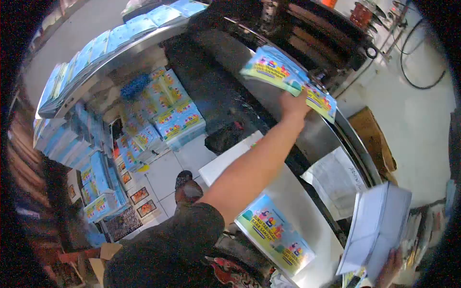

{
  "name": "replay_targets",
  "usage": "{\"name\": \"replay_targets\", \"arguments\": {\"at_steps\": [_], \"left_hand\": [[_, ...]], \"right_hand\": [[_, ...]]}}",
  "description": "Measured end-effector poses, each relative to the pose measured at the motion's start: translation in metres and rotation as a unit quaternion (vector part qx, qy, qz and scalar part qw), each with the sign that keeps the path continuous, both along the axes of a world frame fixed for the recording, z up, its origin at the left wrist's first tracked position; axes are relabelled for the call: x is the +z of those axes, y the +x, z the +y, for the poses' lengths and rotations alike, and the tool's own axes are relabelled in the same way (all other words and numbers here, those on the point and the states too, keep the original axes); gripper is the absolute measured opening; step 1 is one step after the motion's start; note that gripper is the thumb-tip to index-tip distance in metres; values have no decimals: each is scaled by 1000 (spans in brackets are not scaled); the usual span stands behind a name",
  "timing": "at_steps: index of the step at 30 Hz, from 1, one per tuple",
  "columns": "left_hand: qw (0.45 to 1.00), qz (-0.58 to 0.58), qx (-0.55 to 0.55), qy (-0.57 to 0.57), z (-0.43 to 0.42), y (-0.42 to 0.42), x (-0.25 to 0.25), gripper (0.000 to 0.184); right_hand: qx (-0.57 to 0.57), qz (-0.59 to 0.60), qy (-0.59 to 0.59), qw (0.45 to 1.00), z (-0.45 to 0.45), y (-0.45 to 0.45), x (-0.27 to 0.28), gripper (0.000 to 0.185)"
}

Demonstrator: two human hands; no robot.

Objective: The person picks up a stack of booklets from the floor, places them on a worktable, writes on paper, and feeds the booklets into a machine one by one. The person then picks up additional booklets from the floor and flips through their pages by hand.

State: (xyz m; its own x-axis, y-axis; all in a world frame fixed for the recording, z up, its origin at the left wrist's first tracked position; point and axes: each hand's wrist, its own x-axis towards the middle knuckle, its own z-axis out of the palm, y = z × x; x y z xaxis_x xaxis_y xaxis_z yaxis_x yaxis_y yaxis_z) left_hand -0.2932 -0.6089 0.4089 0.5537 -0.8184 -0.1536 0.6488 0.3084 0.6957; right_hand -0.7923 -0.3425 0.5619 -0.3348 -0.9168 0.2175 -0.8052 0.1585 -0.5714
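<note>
My left hand (294,103) reaches out under a black sleeve, fingers closed on the edge of a printed cover sheet (278,69). This colourful sheet, partly blurred, lies at the machine's dark bed. At the lower right, my right hand (391,269) is wrapped round the lower edge of a bent stack of pale sheets (374,230). Between the arms, another printed cover sheet (273,233), lettered "Buku Tabungan Bank Sampah", rests on a white board (312,211).
A dark machine (326,33) with rollers stands at the top. Printed stacks fill a curved metal shelf (120,38) on the left, and more bundles (180,125) sit on the tiled floor. A white paper packet (336,180) lies beside the metal rail.
</note>
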Motion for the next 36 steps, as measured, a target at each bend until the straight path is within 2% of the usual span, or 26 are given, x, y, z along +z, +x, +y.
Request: {"name": "replay_targets", "arguments": {"at_steps": [1, 3, 5, 7, 8, 9, 10, 11, 12, 13, 15, 17, 19, 21, 22, 24, 26, 27, 29, 30, 31, 32, 33, 35, 36], "left_hand": [[997, -66, 43, 3, -3, -6, -4, 44], [999, 35, -21, -23, 27, -3, 2, 46], [998, 43, -6, -36, 60, 7, 1, 43], [997, -19, -13, 70, 95, 15, 12, 43], [982, -188, -16, 28, 115, 24, 5, 40], [988, -153, -18, 12, 132, 33, 3, 42], [993, -117, -19, -3, 152, 39, 11, 44], [996, -81, -20, -18, 172, 46, 19, 47], [992, -123, 3, -31, 194, 46, 37, 47], [985, -165, 31, -42, 213, 53, 44, 47], [980, -176, 57, -69, 245, 67, 44, 48], [975, -204, 54, -68, 279, 75, 50, 49], [968, -235, 56, -70, 313, 88, 44, 49], [966, -252, 49, -25, 348, 99, 34, 66], [965, -258, 50, -10, 364, 101, 29, 72], [957, -269, 99, 47, 386, 96, 24, 72], [952, -277, 117, 57, 406, 90, 13, 69], [951, -283, 119, 45, 412, 87, 6, 66], [950, -290, 115, 30, 413, 78, 2, 63], [965, -256, 54, -14, 409, 63, 3, 61], [967, -251, 17, -40, 406, 47, 4, 58], [967, -246, -21, -65, 403, 31, 5, 55], [957, -276, -41, -78, 405, 23, -2, 50], [934, -334, -73, -104, 408, 9, -12, 39], [921, -363, -86, -117, 408, 4, -14, 34]], "right_hand": [[4, -26, -24, 999, -4, -15, -3, 45], [-7, 107, -22, 994, -23, -11, 10, 46], [-13, 171, -21, 985, -45, 0, 21, 45], [89, 218, -50, 971, -67, 12, 40, 40], [80, 222, -43, 971, -78, 17, 48, 38], [70, 227, -37, 971, -91, 23, 54, 36], [79, 248, -92, 961, -102, 37, 57, 37], [60, 276, -65, 957, -116, 60, 69, 38], [121, 261, -122, 950, -134, 62, 68, 38], [60, 267, -131, 953, -148, 89, 68, 37], [115, 262, -316, 905, -189, 113, 41, 38], [112, 380, -233, 888, -206, 151, 13, 40], [192, 421, -176, 869, -203, 172, -38, 41], [260, 395, -148, 869, -185, 186, -94, 39], [276, 399, -172, 858, -173, 186, -114, 37], [289, 404, -194, 846, -156, 184, -137, 36], [284, 308, -115, 900, -137, 176, -148, 31], [278, 309, -114, 902, -125, 172, -151, 31], [326, 190, -101, 921, -98, 178, -154, 28], [381, 115, 69, 915, -76, 189, -137, 35], [426, 35, 233, 873, -51, 199, -112, 44], [451, -106, 314, 829, -23, 201, -105, 47], [471, -243, 390, 753, 8, 204, -112, 51], [442, -360, 363, 737, 57, 199, -172, 54], [415, -432, 287, 747, 77, 203, -200, 56]]}}
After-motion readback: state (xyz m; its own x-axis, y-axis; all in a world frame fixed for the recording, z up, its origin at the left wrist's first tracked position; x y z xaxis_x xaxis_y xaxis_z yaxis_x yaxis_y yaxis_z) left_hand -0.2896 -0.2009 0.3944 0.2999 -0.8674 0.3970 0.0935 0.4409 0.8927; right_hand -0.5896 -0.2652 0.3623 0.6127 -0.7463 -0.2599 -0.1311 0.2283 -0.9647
